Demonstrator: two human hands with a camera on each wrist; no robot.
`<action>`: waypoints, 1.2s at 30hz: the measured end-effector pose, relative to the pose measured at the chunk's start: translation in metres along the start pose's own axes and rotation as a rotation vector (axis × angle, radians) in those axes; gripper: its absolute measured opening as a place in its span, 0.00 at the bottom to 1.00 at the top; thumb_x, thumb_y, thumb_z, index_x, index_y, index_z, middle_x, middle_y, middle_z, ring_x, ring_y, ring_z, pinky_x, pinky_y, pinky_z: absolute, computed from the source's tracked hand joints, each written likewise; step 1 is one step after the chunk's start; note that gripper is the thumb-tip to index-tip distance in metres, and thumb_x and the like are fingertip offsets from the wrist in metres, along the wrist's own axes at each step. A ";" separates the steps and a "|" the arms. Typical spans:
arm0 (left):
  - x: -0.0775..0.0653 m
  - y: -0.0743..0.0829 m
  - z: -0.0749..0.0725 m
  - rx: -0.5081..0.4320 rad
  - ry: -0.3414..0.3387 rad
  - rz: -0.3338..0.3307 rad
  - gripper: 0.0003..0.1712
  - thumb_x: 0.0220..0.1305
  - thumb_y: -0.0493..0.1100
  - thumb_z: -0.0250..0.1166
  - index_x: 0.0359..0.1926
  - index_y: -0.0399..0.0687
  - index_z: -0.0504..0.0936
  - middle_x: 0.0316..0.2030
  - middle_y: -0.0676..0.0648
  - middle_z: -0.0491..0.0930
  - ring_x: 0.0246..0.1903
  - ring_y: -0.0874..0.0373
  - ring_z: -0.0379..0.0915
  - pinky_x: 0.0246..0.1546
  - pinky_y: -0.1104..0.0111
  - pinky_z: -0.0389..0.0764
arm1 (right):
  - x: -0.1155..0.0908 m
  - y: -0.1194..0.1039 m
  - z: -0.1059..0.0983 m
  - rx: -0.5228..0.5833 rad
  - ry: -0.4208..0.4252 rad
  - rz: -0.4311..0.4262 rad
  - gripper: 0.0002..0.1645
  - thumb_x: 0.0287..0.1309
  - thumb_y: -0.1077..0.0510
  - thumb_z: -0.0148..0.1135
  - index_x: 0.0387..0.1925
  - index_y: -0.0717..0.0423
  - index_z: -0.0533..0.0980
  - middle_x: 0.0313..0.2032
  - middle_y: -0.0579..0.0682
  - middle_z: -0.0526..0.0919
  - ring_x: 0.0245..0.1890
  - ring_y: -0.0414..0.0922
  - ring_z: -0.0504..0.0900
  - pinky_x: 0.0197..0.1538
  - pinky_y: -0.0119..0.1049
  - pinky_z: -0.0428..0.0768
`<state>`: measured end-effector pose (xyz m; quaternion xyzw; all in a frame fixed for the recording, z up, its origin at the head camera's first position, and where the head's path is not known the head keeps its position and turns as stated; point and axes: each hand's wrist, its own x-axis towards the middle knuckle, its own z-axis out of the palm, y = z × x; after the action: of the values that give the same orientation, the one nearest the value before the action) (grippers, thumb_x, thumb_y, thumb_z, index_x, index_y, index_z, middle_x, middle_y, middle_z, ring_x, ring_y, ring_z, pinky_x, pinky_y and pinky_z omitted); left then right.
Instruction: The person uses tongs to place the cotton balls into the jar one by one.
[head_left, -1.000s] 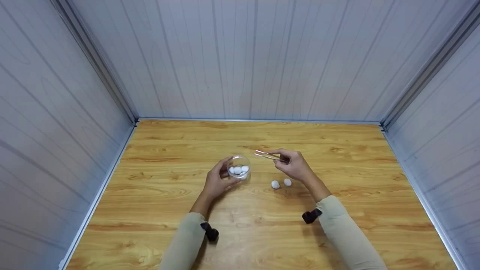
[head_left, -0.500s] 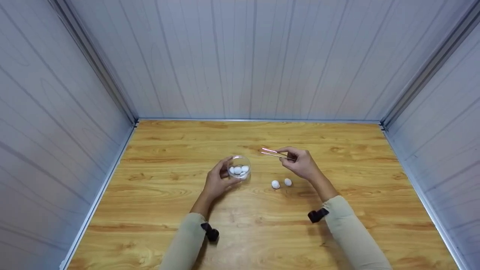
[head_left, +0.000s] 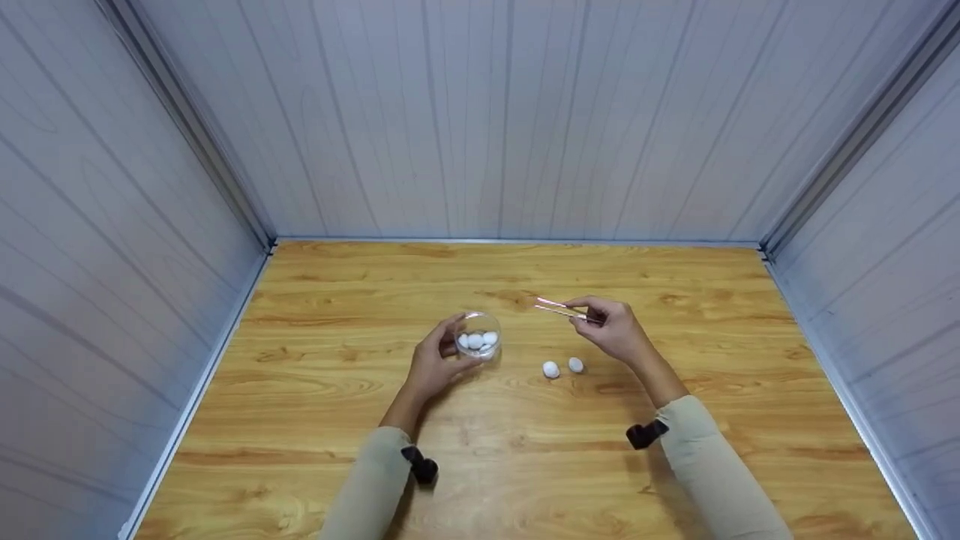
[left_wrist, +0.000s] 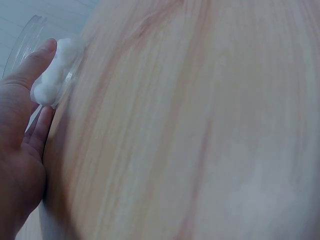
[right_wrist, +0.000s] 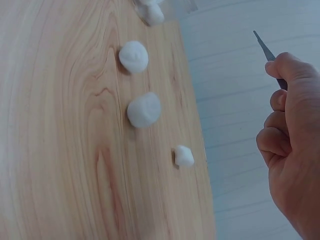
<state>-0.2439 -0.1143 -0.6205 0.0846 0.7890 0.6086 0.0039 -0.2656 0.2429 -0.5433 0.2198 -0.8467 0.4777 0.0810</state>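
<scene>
My left hand holds a clear round plastic container on the table, thumb on the near side and fingers round the far side. Several white cotton balls lie in it. To the right, my right hand pinches metal tweezers above the table. Their tips point left, apart, with nothing between them. Two loose cotton balls, one left of the other, lie below the tweezers. The right wrist view shows a third loose cotton ball, which I cannot make out in the head view.
The wood-grain table is bounded by a pale panelled back wall and side walls with metal edging. A small black camera sits at each wrist, on beige sleeves.
My right hand has moved a little to the right with the tweezers, away from the container. My left hand, the container and the loose cotton balls stay in place.
</scene>
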 end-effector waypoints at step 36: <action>0.000 0.000 0.000 -0.010 0.003 -0.002 0.50 0.62 0.35 0.86 0.83 0.49 0.74 0.70 0.35 0.84 0.65 0.40 0.86 0.67 0.58 0.91 | -0.021 0.029 -0.037 -0.057 0.077 0.052 0.14 0.69 0.72 0.72 0.54 0.61 0.91 0.22 0.44 0.73 0.22 0.30 0.64 0.28 0.25 0.66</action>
<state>-0.2443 -0.1140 -0.6209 0.0828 0.7862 0.6124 0.0036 -0.2626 0.2940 -0.5536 0.1769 -0.8617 0.4633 0.1072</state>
